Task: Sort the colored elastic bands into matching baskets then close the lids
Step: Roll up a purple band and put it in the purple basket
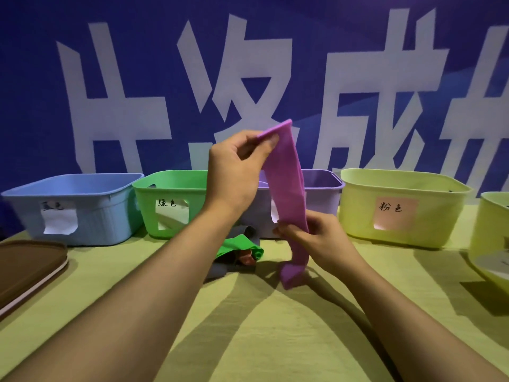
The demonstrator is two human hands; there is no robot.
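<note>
Brown lid [30,274]: laid flat at the far left edge of the table [275,340], not yet on any basket.
Blue basket [82,208]: open, paper label on the front; contents cannot be seen.
Green basket [170,202]: open, labelled, just beside the blue one.
Remaining bands [239,255]: a small heap (green, reddish, grey) lies on the table in front of the green and purple baskets, partly hidden by the left forearm.
Left hand [237,166]: raised above the basket row; thumb and forefinger are clamped on the top end of the purple band [286,194].
Purple band: held stretched downward in the air in front of the purple basket [322,186]; its lower end hangs folded near the table.
Right hand [311,235]: lower down; fingertips are pinched on the band's middle section.
Yellow basket [405,208]: open, pink label on the front, right of the purple one; another yellow basket [493,238] is cut off at the far right.
Step in hand (judged): the purple band is to be dropped into the purple basket.
Technique note: the band is best gathered or folded before release, so that no tail is left draped over the rim where a lid would be fouled; both ends should be let go well inside the walls.
</note>
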